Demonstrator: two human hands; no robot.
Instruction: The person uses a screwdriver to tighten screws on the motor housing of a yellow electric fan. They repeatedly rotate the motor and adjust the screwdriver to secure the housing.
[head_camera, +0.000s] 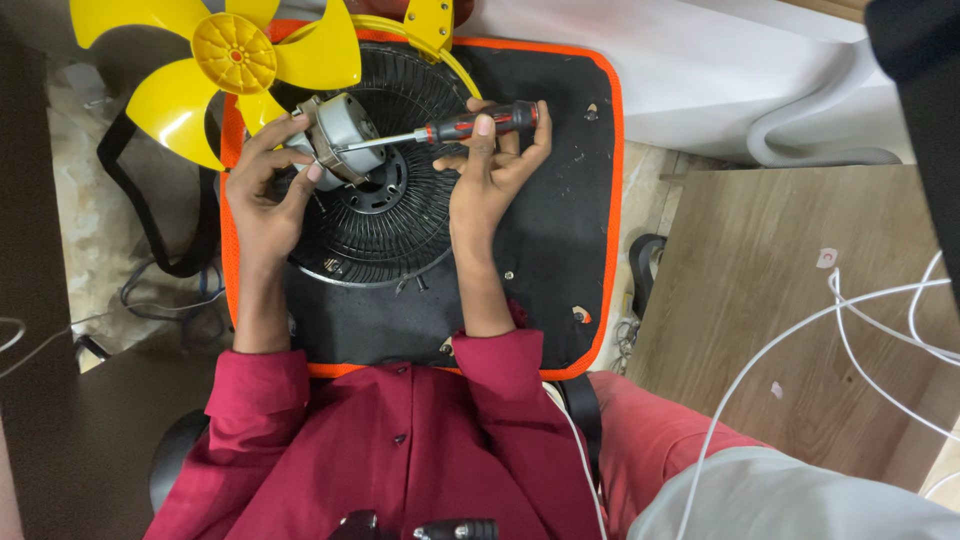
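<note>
- We are gripping the grey fan motor (338, 140) in our left hand (265, 195), fingers wrapped around its housing, holding it just above the black fan grille (385, 225).
- We are closing our right hand (490, 170) around the red-and-black handle of the screwdriver (445, 130); thumb lying along the handle, fingers curled under it.
- The screwdriver shaft is running level toward the left, its tip touching the motor's side bracket.
- The grille is lying flat on the black mat with orange edging (565, 230), which is sitting across our lap.
- The yellow fan blade (215, 60) is resting just beyond the motor, at the mat's far left corner, hub facing up.
- A yellow ring piece (425, 30) is showing at the mat's far edge, partly behind the grille.
- A wooden tabletop (790, 300) is standing to our right, well apart from the hands, with white cables (850, 330) trailing across it.
- Small screws on the mat are too tiny for us to count.
</note>
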